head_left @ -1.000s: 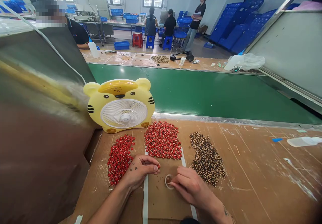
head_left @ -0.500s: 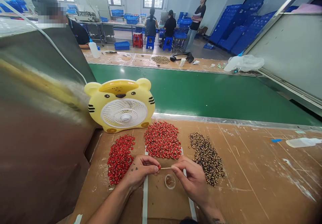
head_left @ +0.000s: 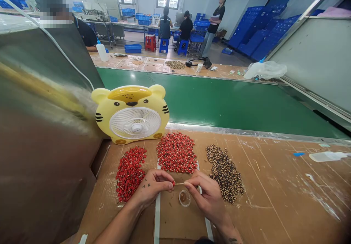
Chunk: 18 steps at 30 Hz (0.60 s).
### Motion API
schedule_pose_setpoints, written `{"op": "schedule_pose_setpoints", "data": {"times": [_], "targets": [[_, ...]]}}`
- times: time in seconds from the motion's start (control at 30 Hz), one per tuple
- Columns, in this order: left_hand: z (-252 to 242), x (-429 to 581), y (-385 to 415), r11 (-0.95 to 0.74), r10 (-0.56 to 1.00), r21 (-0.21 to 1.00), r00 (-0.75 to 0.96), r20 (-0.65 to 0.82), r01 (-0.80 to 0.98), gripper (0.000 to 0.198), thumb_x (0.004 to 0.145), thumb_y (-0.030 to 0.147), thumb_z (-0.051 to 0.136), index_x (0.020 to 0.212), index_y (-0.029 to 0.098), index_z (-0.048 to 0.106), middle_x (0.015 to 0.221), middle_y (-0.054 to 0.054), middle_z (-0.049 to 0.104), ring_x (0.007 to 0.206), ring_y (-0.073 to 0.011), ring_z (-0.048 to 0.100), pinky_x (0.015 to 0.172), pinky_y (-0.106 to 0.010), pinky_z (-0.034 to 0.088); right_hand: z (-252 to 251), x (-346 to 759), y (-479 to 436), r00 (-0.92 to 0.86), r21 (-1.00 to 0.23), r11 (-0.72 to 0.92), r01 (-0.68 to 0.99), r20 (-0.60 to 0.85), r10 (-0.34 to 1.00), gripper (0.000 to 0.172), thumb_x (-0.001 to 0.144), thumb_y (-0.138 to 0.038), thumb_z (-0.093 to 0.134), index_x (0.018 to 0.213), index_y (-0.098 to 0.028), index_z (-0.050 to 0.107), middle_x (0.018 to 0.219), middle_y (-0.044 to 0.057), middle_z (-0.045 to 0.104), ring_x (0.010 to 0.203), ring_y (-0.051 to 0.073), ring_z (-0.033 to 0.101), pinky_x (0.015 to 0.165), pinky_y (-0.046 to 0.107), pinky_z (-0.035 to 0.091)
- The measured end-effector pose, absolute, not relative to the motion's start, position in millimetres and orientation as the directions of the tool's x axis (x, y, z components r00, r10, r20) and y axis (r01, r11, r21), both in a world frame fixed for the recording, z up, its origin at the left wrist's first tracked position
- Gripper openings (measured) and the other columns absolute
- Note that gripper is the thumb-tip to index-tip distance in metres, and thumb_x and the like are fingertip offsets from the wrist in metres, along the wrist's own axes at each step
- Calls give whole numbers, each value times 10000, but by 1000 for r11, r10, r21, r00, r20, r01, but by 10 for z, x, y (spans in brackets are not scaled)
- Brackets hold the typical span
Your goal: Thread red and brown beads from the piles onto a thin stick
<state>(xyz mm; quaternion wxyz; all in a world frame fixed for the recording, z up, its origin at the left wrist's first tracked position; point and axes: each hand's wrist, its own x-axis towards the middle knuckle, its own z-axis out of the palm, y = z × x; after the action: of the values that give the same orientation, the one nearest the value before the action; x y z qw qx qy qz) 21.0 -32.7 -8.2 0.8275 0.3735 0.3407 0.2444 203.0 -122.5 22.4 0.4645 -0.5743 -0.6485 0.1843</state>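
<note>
Two bare hands are working above a tabletop covered in brown cardboard (head_left: 271,200). The left hand (head_left: 151,186) is pinching a tiny glossy red piece (head_left: 173,183) between thumb and fingertips, its remaining fingers curling loosely. The right hand (head_left: 207,193) is closing thumb and fingertips on one end of a thin, pale, straight stick (head_left: 180,183); the stick is pointing leftward, its far tip seeming to meet the red piece. Just below the stick, a small round clear plastic cup (head_left: 185,203) with a brownish patch inside is sitting between two pale strips of tape (head_left: 157,220). Three heaps are lying around the hands: small red pieces (head_left: 128,174) beside the left hand, red pieces flecked with white (head_left: 177,152) straight ahead, and black-and-tan pieces (head_left: 226,174) beside the right hand. A yellow plastic tiger-faced fan (head_left: 131,116) is standing behind the left heap. A smooth green surface (head_left: 233,105) is stretching across beyond the table, and farther off two people (head_left: 185,28) are sitting on blue stools (head_left: 182,46).
</note>
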Motion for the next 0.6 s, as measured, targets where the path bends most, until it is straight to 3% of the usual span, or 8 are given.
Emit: {"op": "schedule_pose_setpoints", "data": {"times": [0.4,0.6], "targets": [[-146,201,-319,576,660,806,657,-363,-133,181,595,209,866,722,122,771,653,-35,724,575,-107,593,609,-209,440,221,2133,-1289,107,-755,238,612,377,920,243,954,-268,581,733,-187,645,629,0,574,576,139,535,550,249,392],[-157,212,-337,587,660,796,657,-364,-149,196,596,237,873,717,127,766,641,-31,713,577,-116,597,610,-221,450,119,2201,-1373,-47,-624,213,752,272,961,321,966,-307,567,669,-185,567,636,-1,543,598,139,515,571,247,360]]}}
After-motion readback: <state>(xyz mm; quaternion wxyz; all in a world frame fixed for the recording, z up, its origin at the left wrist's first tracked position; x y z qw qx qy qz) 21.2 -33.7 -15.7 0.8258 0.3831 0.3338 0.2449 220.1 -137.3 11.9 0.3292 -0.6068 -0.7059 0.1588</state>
